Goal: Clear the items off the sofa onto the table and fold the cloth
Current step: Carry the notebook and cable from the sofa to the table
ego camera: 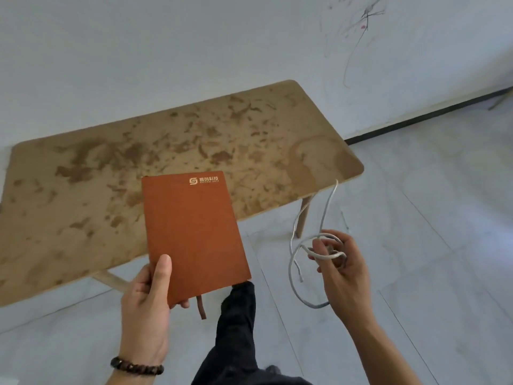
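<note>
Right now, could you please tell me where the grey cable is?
In the head view the grey cable hangs coiled in the right hand, lower right, above the floor, off the wooden table's corner and right of the orange notebook.

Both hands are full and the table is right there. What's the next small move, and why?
Probably lower the left hand and lay the orange notebook flat on the table. The notebook hangs over the table's near edge, so it only needs a short drop. The right hand holds the grey cable off the table's corner, above the floor, so that can follow.
</note>
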Demonstrator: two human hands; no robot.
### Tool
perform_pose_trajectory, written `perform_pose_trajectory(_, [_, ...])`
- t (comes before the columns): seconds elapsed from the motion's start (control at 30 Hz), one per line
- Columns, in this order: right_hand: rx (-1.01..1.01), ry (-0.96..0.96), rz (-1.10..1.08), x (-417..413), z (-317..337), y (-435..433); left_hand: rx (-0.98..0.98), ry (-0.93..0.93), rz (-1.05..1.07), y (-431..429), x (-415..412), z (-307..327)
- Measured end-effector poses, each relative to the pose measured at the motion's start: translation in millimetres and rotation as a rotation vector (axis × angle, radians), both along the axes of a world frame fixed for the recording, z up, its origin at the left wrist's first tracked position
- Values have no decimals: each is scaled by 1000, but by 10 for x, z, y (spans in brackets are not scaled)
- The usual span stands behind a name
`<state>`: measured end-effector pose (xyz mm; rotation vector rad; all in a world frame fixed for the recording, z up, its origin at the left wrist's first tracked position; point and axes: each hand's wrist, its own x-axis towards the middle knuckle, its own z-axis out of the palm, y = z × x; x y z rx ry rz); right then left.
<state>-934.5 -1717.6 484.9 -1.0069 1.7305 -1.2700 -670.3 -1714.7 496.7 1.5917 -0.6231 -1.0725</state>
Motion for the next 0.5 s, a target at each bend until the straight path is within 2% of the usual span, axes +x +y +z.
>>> perform_pose_trajectory(0.13, [30,39,-5,-86,-116,-1090,38,75,-51,-1138,-165,-222])
perform_pose_trajectory(0.4, [52,89,-43,-461,162,-2958,112,152,-199,-3319,-654,-127])
perform_pose_trajectory(0.5, [71,105,-41,-696,102,-3693,133,194,-237,-4116,-911,-290])
